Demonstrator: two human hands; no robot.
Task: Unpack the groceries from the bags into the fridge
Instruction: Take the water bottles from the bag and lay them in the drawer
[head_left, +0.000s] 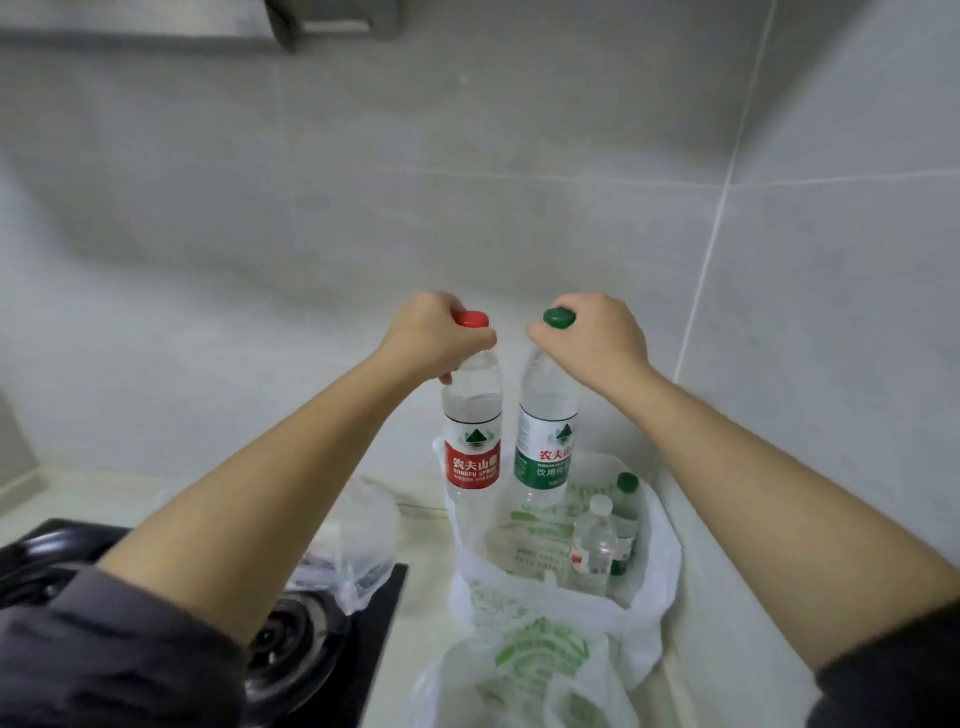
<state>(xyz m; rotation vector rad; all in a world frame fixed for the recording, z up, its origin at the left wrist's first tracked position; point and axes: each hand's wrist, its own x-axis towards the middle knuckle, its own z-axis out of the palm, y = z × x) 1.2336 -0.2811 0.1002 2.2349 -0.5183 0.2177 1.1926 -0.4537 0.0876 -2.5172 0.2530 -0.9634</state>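
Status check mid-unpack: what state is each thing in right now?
red-cap bottle: capped, upright, held over the white bag.
green-cap bottle: capped, upright, held over the white bag.
left hand: grips the red-cap bottle at its neck.
right hand: grips the green-cap bottle at its neck.
white bag: open, bottles inside.
white-cap bottle: capped, upright in the white bag.
clear bag: slumped on the stove.
stove: no flame visible.

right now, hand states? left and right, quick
Left hand: closed round the neck of the red-capped bottle, holding it.
Right hand: closed round the neck of the green-capped bottle, holding it.
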